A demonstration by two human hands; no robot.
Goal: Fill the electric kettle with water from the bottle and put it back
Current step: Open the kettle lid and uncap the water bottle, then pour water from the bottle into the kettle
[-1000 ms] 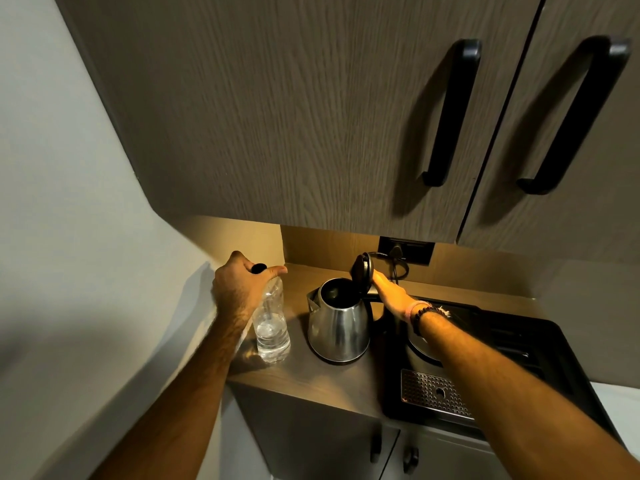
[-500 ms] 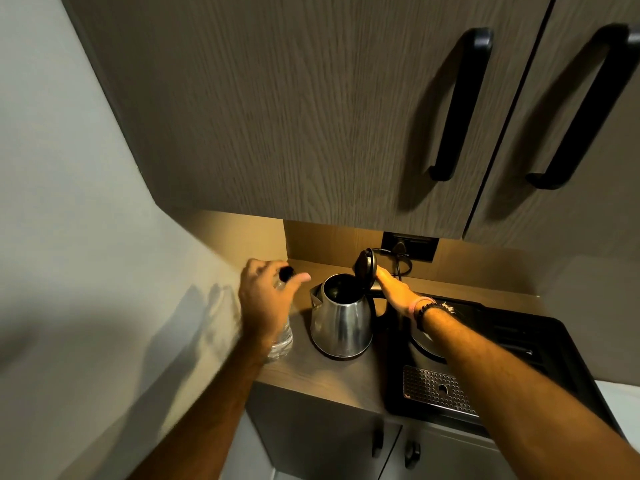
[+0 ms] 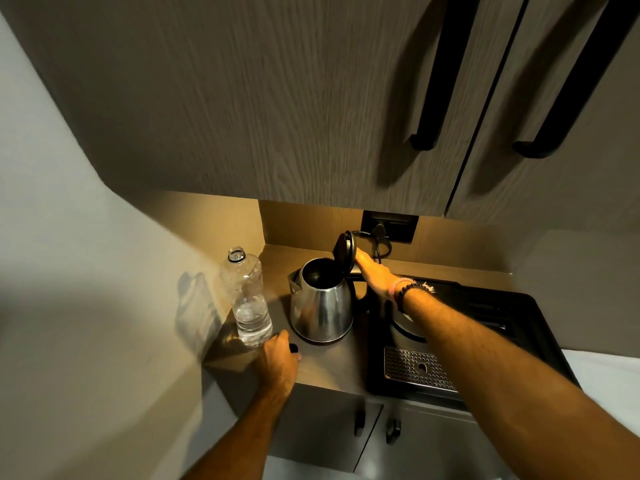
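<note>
A steel electric kettle (image 3: 322,306) stands on the counter with its black lid (image 3: 344,250) tipped up. My right hand (image 3: 372,273) rests against the back of that lid, by the handle. Left of the kettle stands a clear plastic bottle (image 3: 247,299), uncapped, with water in its lower part. My left hand (image 3: 278,363) is low at the counter's front edge, just in front of the bottle, with the small black cap (image 3: 293,348) at its fingertips.
A black tray (image 3: 519,327) with a perforated metal drip grid (image 3: 417,368) lies right of the kettle. A wall socket (image 3: 389,226) with the kettle cord is behind. Wall cabinets with long black handles (image 3: 440,74) hang overhead. The left wall is close to the bottle.
My left hand has come off the bottle's neck with the cap and dropped to the counter's front edge. The bottle now stands uncapped. The right hand stays on the kettle lid.
</note>
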